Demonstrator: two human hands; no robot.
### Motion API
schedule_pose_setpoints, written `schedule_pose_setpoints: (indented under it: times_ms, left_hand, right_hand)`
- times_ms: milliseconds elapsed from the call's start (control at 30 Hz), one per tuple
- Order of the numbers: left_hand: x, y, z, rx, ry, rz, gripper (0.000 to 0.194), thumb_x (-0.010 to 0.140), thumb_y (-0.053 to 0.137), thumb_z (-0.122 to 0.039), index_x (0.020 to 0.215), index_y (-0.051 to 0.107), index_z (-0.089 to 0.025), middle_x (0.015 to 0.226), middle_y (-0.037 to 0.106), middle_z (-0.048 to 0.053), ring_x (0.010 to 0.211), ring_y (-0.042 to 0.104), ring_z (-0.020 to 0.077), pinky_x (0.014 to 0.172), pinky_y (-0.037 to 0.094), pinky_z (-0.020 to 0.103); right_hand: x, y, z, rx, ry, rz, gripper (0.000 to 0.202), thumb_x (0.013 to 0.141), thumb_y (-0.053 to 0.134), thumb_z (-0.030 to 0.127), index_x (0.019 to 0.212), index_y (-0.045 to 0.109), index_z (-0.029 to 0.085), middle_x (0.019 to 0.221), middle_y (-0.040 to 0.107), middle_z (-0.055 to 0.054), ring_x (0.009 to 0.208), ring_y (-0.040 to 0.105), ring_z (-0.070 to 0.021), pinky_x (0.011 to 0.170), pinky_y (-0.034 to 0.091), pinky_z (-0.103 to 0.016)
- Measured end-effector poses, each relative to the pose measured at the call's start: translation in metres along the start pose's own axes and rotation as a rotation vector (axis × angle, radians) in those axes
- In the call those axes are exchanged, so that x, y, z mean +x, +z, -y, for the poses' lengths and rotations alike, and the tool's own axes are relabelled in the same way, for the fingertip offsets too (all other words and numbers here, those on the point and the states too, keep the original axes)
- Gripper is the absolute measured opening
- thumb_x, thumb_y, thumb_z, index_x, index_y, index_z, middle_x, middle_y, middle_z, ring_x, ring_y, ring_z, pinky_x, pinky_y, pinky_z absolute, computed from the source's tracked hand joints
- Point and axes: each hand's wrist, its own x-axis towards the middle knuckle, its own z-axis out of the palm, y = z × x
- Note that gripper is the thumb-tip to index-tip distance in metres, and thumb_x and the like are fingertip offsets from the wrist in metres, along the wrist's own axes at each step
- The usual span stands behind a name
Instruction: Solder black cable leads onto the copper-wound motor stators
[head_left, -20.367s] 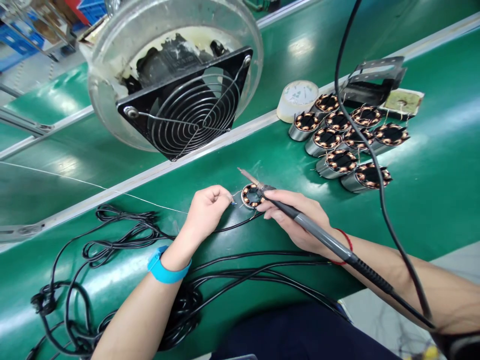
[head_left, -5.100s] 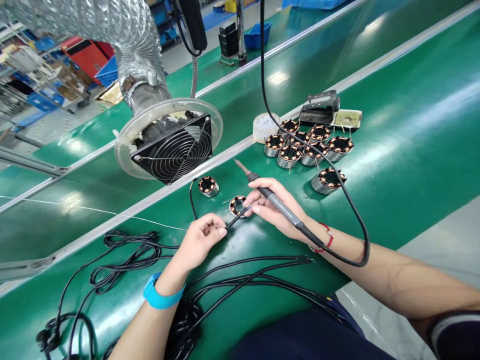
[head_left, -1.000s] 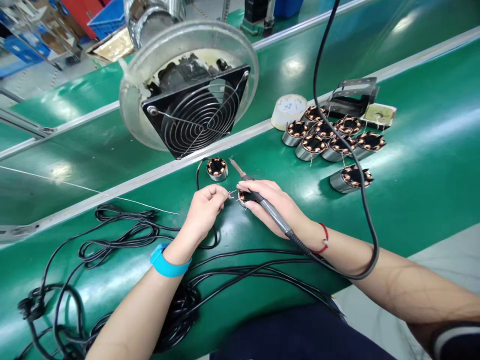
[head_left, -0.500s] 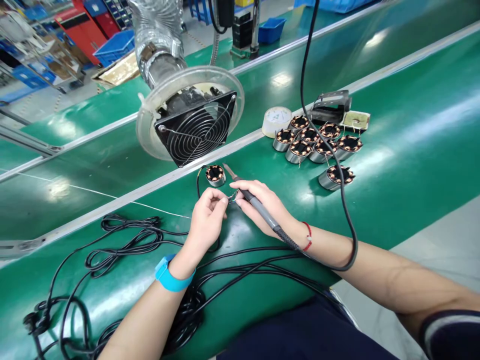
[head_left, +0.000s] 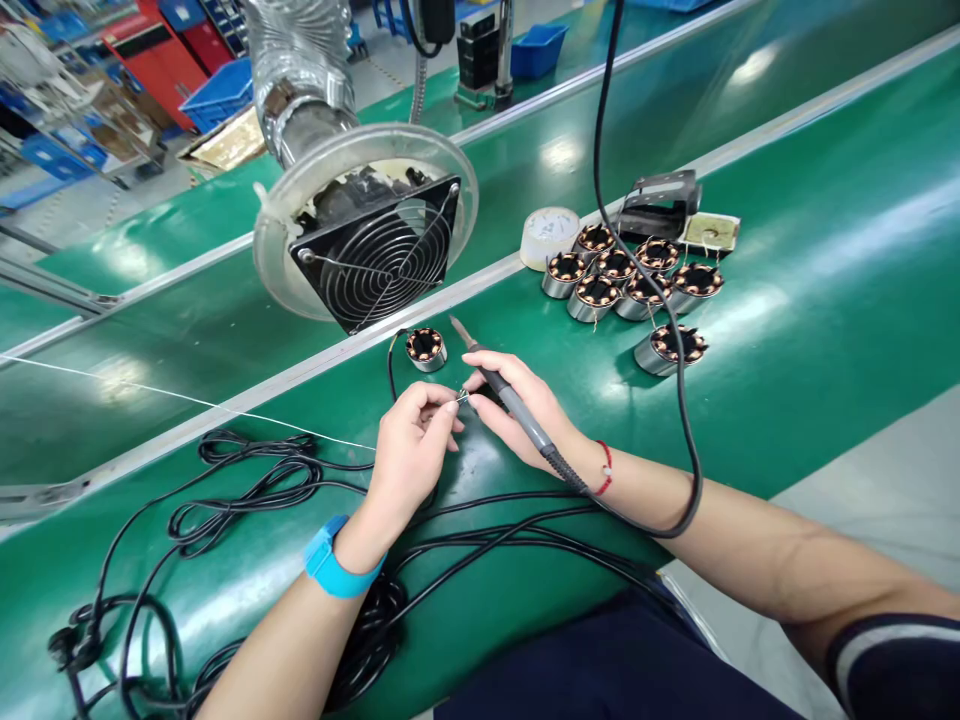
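My right hand [head_left: 525, 405] is closed around a soldering iron [head_left: 517, 408], its tip pointing up and away to the left. The thumb and forefinger of my left hand [head_left: 416, 440] pinch thin wire ends [head_left: 462, 397]. My right fingertips reach those same wire ends, and it is unclear whether they grip them too. Just beyond my hands stands a single motor stator [head_left: 426, 349] with copper windings and a black lead beside it. The blue wristband [head_left: 341, 562] is on my left wrist.
A fume extractor fan [head_left: 390, 255] on a foil duct hangs at the upper left. Several stators [head_left: 596, 295], a tape roll [head_left: 550, 238] and a soldering stand [head_left: 660, 205] occupy the right. Coiled black cables [head_left: 247, 490] lie at left. The iron's cord [head_left: 679, 400] loops over my right forearm.
My right fingertips have moved closer to my left ones, and the gap at the wire ends has narrowed. The whole view has shifted slightly. Both holds stay the same.
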Motion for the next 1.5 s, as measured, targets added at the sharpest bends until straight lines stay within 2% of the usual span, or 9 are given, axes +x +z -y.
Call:
schedule_pose_setpoints:
  times_ms: [233,367,500,667,767,967,1067,1267,1500]
  left_hand:
    - [0.000,0.000,0.002,0.064,0.023,-0.007,0.010,0.084,0.056,-0.024,0.082,0.062,-0.017,0.079,0.061,0.001,0.056,0.058,0.0086,0.048,0.050,0.020]
    - [-0.001,-0.002,-0.001,0.205,0.136,0.034,0.013,0.085,0.053,-0.020,0.080,0.064,-0.017,0.092,0.063,0.004,0.064,0.060,0.0098,0.051,0.051,0.020]
    - [-0.001,-0.004,-0.006,0.336,0.234,0.032,0.013,0.083,0.054,-0.017,0.076,0.065,-0.017,0.091,0.065,0.005,0.075,0.060,0.0126,0.060,0.051,0.022]
    - [0.002,-0.002,-0.002,0.043,0.039,0.019,0.014,0.081,0.059,-0.026,0.070,0.062,-0.016,0.084,0.058,0.003,0.054,0.051,0.0070,0.041,0.040,0.019]
    - [0.004,-0.002,0.001,-0.070,-0.038,-0.011,0.016,0.078,0.062,-0.028,0.068,0.062,-0.016,0.084,0.057,0.003,0.053,0.048,0.0062,0.039,0.036,0.018]
    - [0.006,-0.003,0.004,0.127,-0.035,0.043,0.014,0.075,0.060,-0.020,0.061,0.062,-0.016,0.082,0.062,0.003,0.068,0.054,0.0103,0.052,0.039,0.019]
    - [0.007,-0.001,0.007,0.120,-0.062,0.035,0.013,0.073,0.059,-0.018,0.060,0.062,-0.016,0.082,0.062,0.003,0.070,0.055,0.0110,0.054,0.040,0.020]
    - [0.009,0.003,0.010,-0.017,-0.168,0.040,0.014,0.070,0.061,-0.020,0.057,0.059,-0.015,0.079,0.060,0.002,0.056,0.049,0.0069,0.046,0.038,0.019]
    - [0.009,0.004,0.006,-0.096,-0.267,0.021,0.014,0.068,0.063,-0.024,0.058,0.059,-0.014,0.079,0.059,0.001,0.046,0.042,0.0028,0.036,0.028,0.017]
  right_hand:
    - [0.001,0.001,0.000,0.041,0.007,0.001,0.034,0.086,0.053,0.012,0.118,0.053,0.024,0.092,0.065,0.000,0.092,0.061,-0.0172,0.090,0.047,-0.038]
    - [0.000,0.002,0.002,0.106,0.041,-0.004,0.034,0.085,0.054,0.013,0.117,0.053,0.024,0.091,0.065,0.000,0.090,0.062,-0.0162,0.088,0.048,-0.036]
    - [-0.001,0.001,0.003,0.123,0.040,-0.002,0.033,0.086,0.055,0.015,0.117,0.054,0.024,0.092,0.065,-0.001,0.090,0.062,-0.0160,0.088,0.049,-0.035]
    - [-0.002,0.002,0.003,0.105,0.072,0.016,0.032,0.086,0.053,0.015,0.117,0.053,0.023,0.092,0.065,-0.001,0.088,0.063,-0.0159,0.087,0.049,-0.036]
    - [-0.003,0.000,0.003,0.026,0.037,0.039,0.031,0.086,0.052,0.015,0.115,0.054,0.023,0.091,0.065,-0.001,0.089,0.062,-0.0170,0.088,0.048,-0.037]
    - [-0.006,-0.025,0.014,-0.063,0.025,0.017,0.027,0.092,0.051,0.019,0.118,0.056,0.023,0.106,0.067,-0.003,0.096,0.062,-0.0177,0.092,0.048,-0.038]
    - [-0.012,-0.042,0.019,-0.092,-0.045,0.046,0.026,0.093,0.053,0.020,0.118,0.058,0.023,0.114,0.066,-0.004,0.098,0.063,-0.0162,0.090,0.050,-0.033]
    - [-0.032,-0.049,0.011,-0.093,-0.214,0.002,0.021,0.088,0.059,0.019,0.108,0.060,0.022,0.085,0.067,-0.003,0.069,0.060,-0.0143,0.064,0.053,-0.028]
    - [-0.036,-0.044,0.006,-0.046,-0.258,0.013,0.015,0.085,0.055,0.018,0.099,0.059,0.022,0.081,0.069,-0.002,0.068,0.066,-0.0139,0.062,0.054,-0.026]
